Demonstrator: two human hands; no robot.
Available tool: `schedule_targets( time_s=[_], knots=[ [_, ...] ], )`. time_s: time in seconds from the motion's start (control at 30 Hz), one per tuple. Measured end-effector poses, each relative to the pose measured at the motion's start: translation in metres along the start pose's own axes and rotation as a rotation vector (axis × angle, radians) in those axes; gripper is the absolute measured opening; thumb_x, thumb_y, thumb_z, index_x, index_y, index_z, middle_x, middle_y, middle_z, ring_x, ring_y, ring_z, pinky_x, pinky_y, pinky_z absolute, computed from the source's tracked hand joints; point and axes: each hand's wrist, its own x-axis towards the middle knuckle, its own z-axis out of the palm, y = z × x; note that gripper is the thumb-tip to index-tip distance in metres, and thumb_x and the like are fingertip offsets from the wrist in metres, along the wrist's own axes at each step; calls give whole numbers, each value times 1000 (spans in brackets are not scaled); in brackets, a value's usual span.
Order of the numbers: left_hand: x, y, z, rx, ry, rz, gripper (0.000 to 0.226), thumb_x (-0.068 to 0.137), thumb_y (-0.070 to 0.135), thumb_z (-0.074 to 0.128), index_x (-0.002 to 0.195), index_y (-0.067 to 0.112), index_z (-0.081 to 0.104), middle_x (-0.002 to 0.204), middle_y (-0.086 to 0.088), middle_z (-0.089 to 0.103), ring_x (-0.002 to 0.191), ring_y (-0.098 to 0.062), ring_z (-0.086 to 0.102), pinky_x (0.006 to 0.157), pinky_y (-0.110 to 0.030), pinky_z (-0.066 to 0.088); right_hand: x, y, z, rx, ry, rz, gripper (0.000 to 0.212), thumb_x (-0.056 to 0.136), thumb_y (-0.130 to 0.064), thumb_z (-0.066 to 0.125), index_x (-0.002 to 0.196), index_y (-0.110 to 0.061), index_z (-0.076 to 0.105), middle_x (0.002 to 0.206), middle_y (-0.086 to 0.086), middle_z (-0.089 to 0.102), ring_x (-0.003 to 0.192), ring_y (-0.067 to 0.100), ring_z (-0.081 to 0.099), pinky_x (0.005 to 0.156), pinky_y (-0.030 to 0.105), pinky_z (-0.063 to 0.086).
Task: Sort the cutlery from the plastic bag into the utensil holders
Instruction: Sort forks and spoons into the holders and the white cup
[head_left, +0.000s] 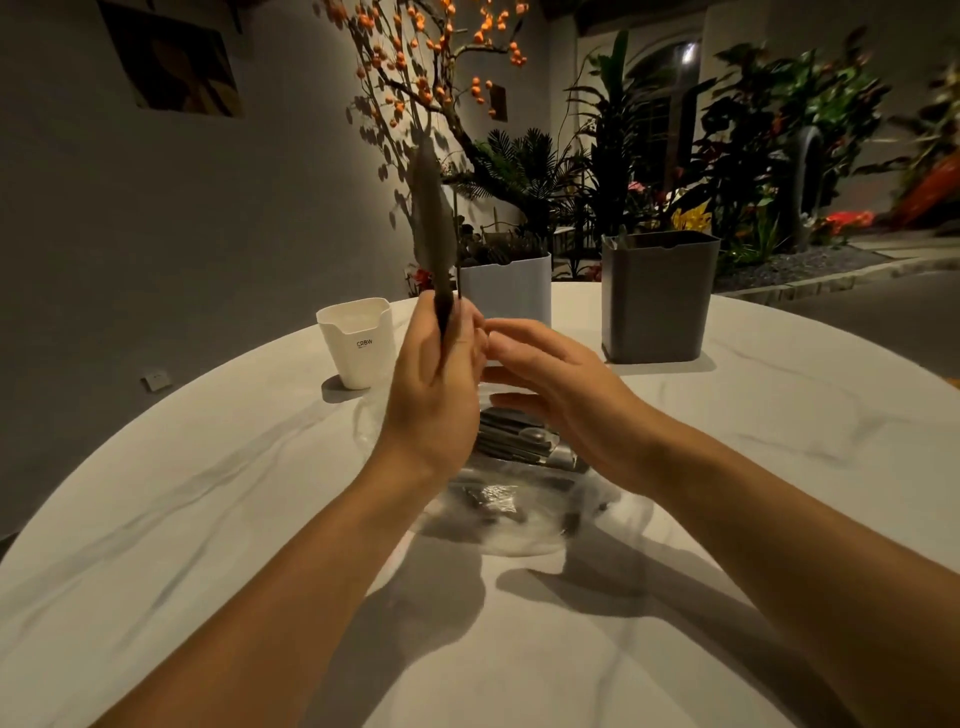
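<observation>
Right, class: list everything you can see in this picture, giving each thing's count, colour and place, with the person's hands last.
Table: one, white marbled, round, under everything.
Cup: one, white, back left of the table.
Holders: two, pale blue at back centre, grey at back right.
Plastic bag: one, clear, centre, below the hands.
Cutlery: several dark pieces, lying in the bag.
Blurred utensil: one, dark grey, upright.
Plants: many, green, orange, red, behind the table.
Left hand: grips the blurred utensil.
Right hand: open, over the bag.
</observation>
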Motion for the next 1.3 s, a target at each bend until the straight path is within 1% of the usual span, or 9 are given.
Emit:
schedule_targets(
  time_s=[0.1,0.17,0.23,0.4,0.53,0.7,0.87,1.13,1.3],
  knots=[
    [-6,-14,11,-94,-91,-107,21,107,33,40,107,21,57,80,-4,60,76,-12,60,77,-28,54,0,3,5,31,29,-5,52,92,-52,58,136,-25,55,127,-3,66,119,13,61,104,40,49],
    [-17,-23,16,-168,-174,-258,26,100,39,48,120,25,58,106,-10,67,100,-18,66,89,-38,57,-1,7,8,-18,62,6,54,88,-51,64,134,-24,55,121,-5,67,111,8,65,96,33,54],
    [-26,-30,19,-141,-237,-333,25,103,29,44,125,24,55,116,-2,66,111,-13,64,88,-26,55,-4,12,12,-124,71,13,52,85,-47,65,130,-26,53,115,-9,67,105,5,65,88,25,55],
    [-33,-30,14,24,-317,-366,34,107,9,37,126,37,43,106,26,56,92,10,58,70,-4,49,-1,14,11,-260,186,1,37,96,-37,62,128,-24,52,115,-7,67,108,10,64,93,32,56],
    [-32,-21,13,-87,-291,-436,29,107,13,41,110,37,57,95,20,67,79,10,67,68,-11,52,-1,13,12,-223,242,-28,28,98,-27,59,125,-19,59,110,-5,73,104,10,69,90,28,57],
    [-28,-13,14,-162,-208,-542,22,107,20,37,102,16,59,86,-11,56,78,-20,53,71,-31,47,3,3,10,-185,273,-85,21,96,-16,63,117,-13,66,101,0,76,96,12,72,87,32,60],
    [-14,-7,15,-152,-187,-524,34,109,36,29,88,18,48,64,1,41,55,-8,38,55,-24,35,14,-19,4,-239,271,-103,20,99,-18,60,115,-15,70,100,-2,75,93,8,71,79,22,56],
    [19,15,25,-213,-366,-532,38,107,43,34,88,13,46,61,-2,42,50,-13,39,50,-25,37,24,-59,-32,-263,220,-83,22,101,-14,53,115,-24,68,94,-18,71,92,-4,67,75,11,53],
    [35,23,44,-177,-394,-481,36,106,43,36,90,14,49,60,-1,46,51,-15,44,54,-30,42,29,-73,-55,-264,217,-58,20,101,-14,54,99,-27,69,91,-11,75,89,1,71,71,15,54]
  ],
)
